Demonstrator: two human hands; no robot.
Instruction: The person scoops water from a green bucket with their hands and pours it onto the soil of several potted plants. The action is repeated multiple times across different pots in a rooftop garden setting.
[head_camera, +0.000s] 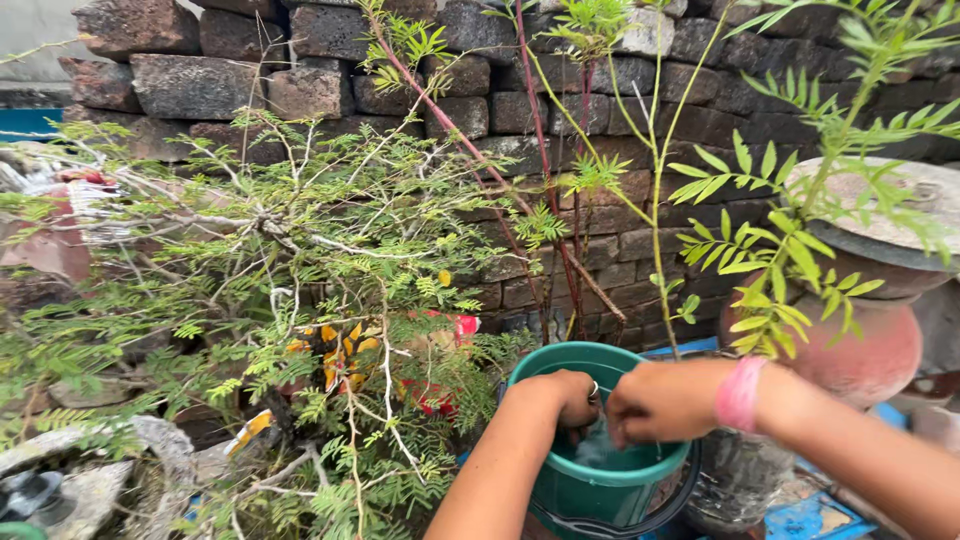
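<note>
two hands are seen over one green bucket (600, 480), low centre-right in the head view. left to right:

- far left: grey stones and rubble (90, 470) are seen on the ground, partly hidden by foliage.
- left to centre: a feathery-leaved shrub (280, 260) is spread across most of the view. something yellow and orange (335, 350) and something red (450, 345) are caught among its branches; what they are cannot be told.
- behind: a dark brick wall (300, 80) is stacked across the whole background.
- centre: reddish stems (530, 150) are seen rising just behind the bucket.
- left hand (555, 395): curled into a loose fist, laid on the bucket's near-left rim, fingertips turned down inside. a ring (593, 392) is worn on one finger. what is gripped, if anything, cannot be told.
- bucket: green, round, a dark handle hung below its front edge. something pale is visible inside between the hands; it is too blurred to be identified.
- right hand (660, 400): fingers pressed together and bent down into the bucket, just beside the left hand. what is pinched cannot be told. a pink band (740, 393) is worn at the wrist.
- right: a round reddish clay pot (870, 350) is placed just behind the right forearm, capped by a flat grey lid (900, 215). green leaflet fronds (780, 250) are hung in front of it.
</note>
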